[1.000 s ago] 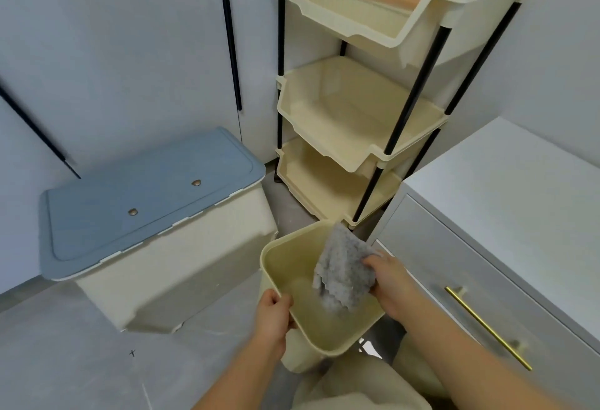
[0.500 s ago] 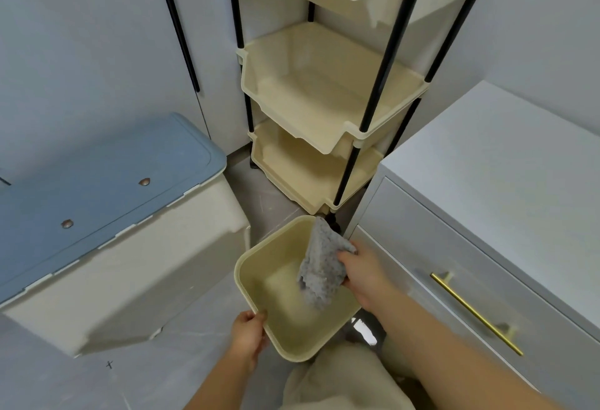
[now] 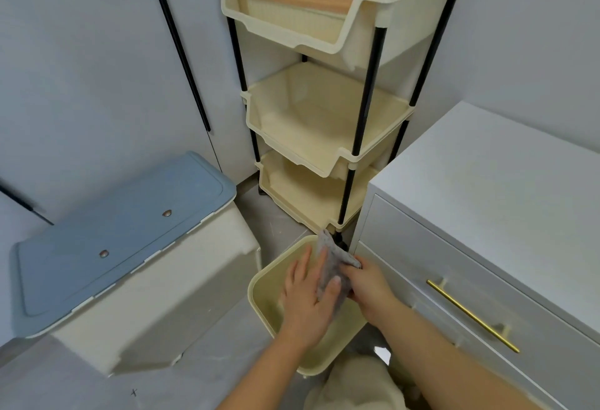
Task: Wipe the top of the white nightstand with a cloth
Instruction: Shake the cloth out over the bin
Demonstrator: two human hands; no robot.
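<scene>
A grey cloth (image 3: 329, 258) hangs over a cream plastic basin (image 3: 259, 283) that sits low in front of me. My right hand (image 3: 368, 286) pinches the cloth at its right edge. My left hand (image 3: 308, 299) lies flat against the cloth, fingers spread, over the basin. The white nightstand (image 3: 506, 188) stands to the right; its top is bare and a brass handle (image 3: 472, 315) runs across its drawer front.
A cream tiered shelf rack (image 3: 324, 136) with black posts stands behind the basin, with a box and small items in its top tier. A cream storage box with a blue lid (image 3: 120, 231) sits at left on the grey floor.
My left hand has let go of the basin's rim and moved up onto the cloth. The view has tilted upward, showing the rack's top tier again.
</scene>
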